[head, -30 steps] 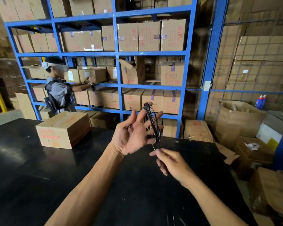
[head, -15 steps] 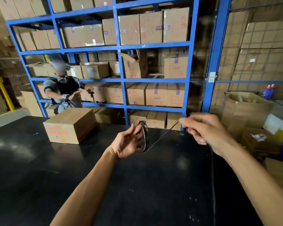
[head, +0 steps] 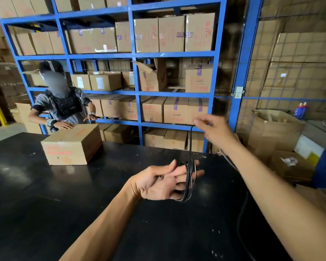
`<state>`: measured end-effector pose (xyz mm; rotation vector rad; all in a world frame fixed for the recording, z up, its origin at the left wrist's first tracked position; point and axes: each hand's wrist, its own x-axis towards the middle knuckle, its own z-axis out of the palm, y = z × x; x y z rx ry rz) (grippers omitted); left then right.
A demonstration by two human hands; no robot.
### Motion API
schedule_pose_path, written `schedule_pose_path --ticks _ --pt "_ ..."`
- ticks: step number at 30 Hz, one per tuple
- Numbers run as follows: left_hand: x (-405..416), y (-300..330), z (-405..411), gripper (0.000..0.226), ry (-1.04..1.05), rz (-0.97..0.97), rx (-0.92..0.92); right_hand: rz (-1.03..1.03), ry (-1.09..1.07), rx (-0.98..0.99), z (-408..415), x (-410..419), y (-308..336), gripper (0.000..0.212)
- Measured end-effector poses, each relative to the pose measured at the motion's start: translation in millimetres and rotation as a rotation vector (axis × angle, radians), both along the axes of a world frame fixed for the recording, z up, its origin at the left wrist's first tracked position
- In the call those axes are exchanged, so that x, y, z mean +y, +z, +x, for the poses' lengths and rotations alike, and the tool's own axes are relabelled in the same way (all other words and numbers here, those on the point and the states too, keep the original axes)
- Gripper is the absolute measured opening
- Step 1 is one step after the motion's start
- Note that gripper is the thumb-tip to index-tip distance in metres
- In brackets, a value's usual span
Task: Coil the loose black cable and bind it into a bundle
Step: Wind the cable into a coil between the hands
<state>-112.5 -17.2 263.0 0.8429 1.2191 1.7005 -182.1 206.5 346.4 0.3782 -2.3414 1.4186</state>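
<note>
Cable is looped in several turns around the spread fingers of the left hand, palm up above the black desk. One strand is drawn straight up to the right hand, raised higher, its fingers pinched on the cable. Slack is seen trailing under the right forearm onto the desk. A cardboard box is touched by another person at the far edge.
</note>
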Motion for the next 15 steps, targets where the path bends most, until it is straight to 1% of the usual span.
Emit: schedule_pose_path --ticks 2,4,5,6,7,8,10,12,13,15 --pt "0.1 13.6 3.4 0.057 -0.025 0.083 0.059 0.062 0.075 -0.104 0.0 -5.4 -28.1 0.013" --pt "-3.5 26.7 1.9 0.058 -0.015 0.204 0.067 -0.048 0.237 -0.295 9.0 -14.4 -59.0 0.026" --pt "-5.7 32.8 -0.1 0.058 0.001 0.259 0.06 -0.061 0.288 -0.347 15.8 -19.6 -75.0 0.032" --pt "-8.1 37.7 -2.7 0.057 0.032 0.296 0.052 -0.01 0.312 -0.352 24.2 -23.1 -89.6 0.033" --pt "-11.3 41.2 -5.8 0.056 0.076 0.315 0.043 0.033 0.34 -0.358 33.7 -26.0 -102.6 0.029" --pt "-15.6 43.3 -9.4 0.056 0.137 0.322 0.033 0.056 0.376 -0.375 43.9 -26.3 -112.3 0.025" --pt "-27.0 44.9 -16.2 0.056 0.288 0.315 0.012 0.035 0.41 -0.411 61.4 -24.3 -119.3 0.032" --pt "-39.2 43.3 -22.3 0.057 0.432 0.286 -0.028 0.009 0.4 -0.431 76.8 -19.2 -114.9 0.036" --pt "-45.1 41.0 -25.3 0.055 0.49 0.273 -0.062 -0.002 0.402 -0.438 82.5 -16.1 -110.6 0.037" --pt "-53.3 32.7 -30.5 0.044 0.614 0.242 -0.157 0.006 0.41 -0.441 90.4 -9.0 -96.2 0.035"
